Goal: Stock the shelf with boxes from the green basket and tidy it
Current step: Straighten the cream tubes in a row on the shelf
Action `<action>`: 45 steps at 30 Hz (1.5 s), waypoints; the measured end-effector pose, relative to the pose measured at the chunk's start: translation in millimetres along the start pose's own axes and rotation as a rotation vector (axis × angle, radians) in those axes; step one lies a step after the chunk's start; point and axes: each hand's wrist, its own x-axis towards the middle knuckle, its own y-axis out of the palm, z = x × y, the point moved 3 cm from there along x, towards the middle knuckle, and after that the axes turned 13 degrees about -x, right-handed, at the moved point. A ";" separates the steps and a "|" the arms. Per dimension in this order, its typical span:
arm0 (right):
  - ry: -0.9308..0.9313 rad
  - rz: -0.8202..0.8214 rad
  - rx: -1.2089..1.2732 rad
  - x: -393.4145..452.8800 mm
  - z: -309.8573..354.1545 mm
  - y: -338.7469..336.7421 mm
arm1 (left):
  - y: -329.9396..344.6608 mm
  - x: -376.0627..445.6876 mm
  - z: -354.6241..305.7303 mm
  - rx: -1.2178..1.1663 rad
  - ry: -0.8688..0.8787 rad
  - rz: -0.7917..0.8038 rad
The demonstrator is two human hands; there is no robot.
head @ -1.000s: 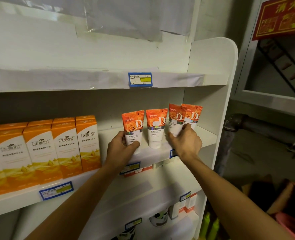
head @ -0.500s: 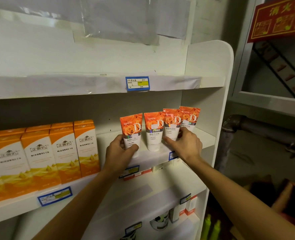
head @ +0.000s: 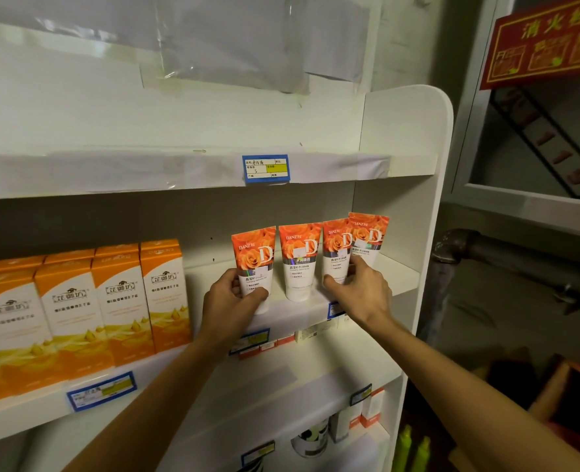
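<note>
The left hand [head: 229, 301] still grasps the leftmost tube [head: 255, 264], fingers [head: 258, 294] curled round its lower body on the shelf [head: 400, 277]. The right hand [head: 363, 294] grasps the third tube [head: 336, 250], which has moved left since a second ago, closing on the second tube [head: 298, 260]; the fourth tube [head: 370, 236] stands just behind these fingers. The row looks nearly even. Boxes [head: 111, 301] stand left of both hands; the basket is out of view.
</note>
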 end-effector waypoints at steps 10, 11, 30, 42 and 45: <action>0.104 -0.266 0.065 -4.0 -18.0 -9.2 | -0.3 -0.8 -2.2 -0.002 -0.021 -0.003; 0.138 -0.301 0.084 -2.8 -21.9 -10.1 | 0.0 -0.8 -2.3 -0.001 -0.024 0.000; 0.164 -0.062 -0.030 23.0 -46.2 0.3 | 0.7 3.5 -0.1 -0.025 -0.046 0.026; 0.186 0.000 -0.015 29.4 -49.5 1.7 | -0.4 4.3 2.4 -0.044 -0.051 0.049; 0.151 0.006 -0.027 28.4 -51.6 1.1 | -0.9 5.9 3.6 -0.056 -0.046 0.057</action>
